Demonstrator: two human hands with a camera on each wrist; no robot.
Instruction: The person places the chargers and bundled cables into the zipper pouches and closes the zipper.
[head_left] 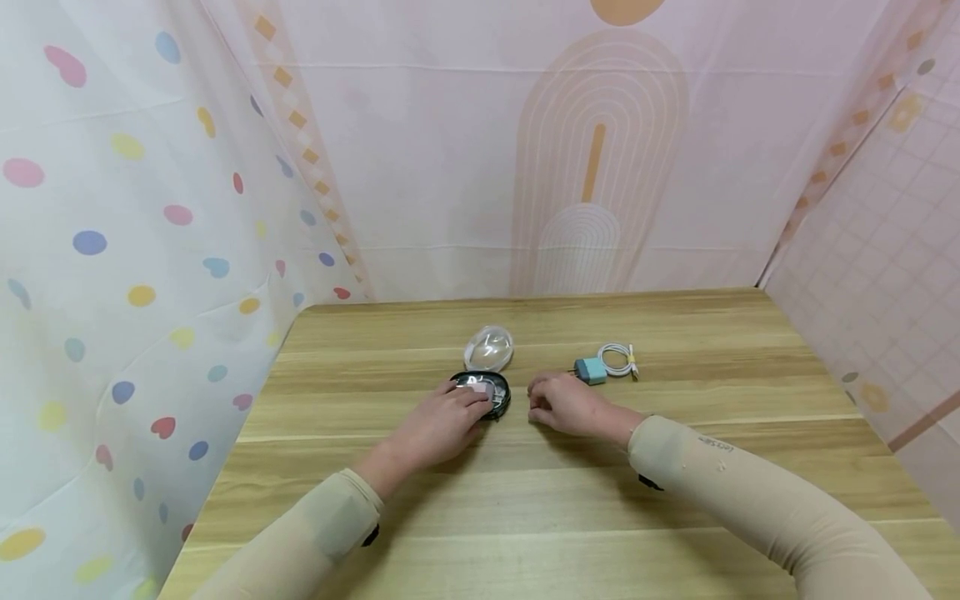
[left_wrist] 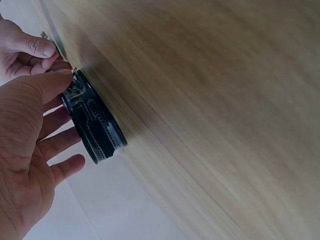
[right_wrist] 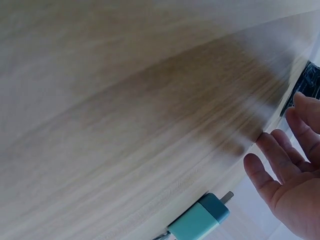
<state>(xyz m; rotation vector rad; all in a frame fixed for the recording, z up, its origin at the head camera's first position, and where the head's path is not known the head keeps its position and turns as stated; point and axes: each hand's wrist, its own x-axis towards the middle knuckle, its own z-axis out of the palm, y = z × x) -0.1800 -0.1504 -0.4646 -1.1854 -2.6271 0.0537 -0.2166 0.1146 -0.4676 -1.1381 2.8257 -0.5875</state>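
The left hand grips the case on the bench while the right hand, empty and loosely curled, is so near the charger that a careless sideways sweep could knock it away.

Head camera: high over desk, facing forward and down, fairly far back; takes in both arms, curtain beyond. Left wrist camera: low, close, skewed along desk, left hand at left edge. Right wrist camera: low, close, skewed too, right hand at right edge. All three share black case; head and right wrist share teal charger.
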